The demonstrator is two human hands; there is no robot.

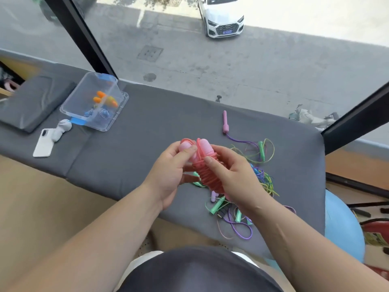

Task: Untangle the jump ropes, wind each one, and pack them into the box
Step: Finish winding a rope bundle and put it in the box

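Grey padded bench (pixel 126 165) by a big window over the street. The wound pink jump rope (pixel 207 175) sits between both hands, forearms angling in from below. Left hand (pixel 170 171) curls round its handles, and right hand (pixel 233 178) pinches the coils. Clear box (pixel 83 91) at 10 o'clock, tangled ropes (pixel 266 182) at 4.

Wound rope (pixel 205 175), frame centre: coral-pink cord, pale pink handles. Tangle (pixel 265 181), right of centre: purple, green, yellow. Box (pixel 72 95), upper left: clear, blue clips. Mat (pixel 126 161): plain grey.
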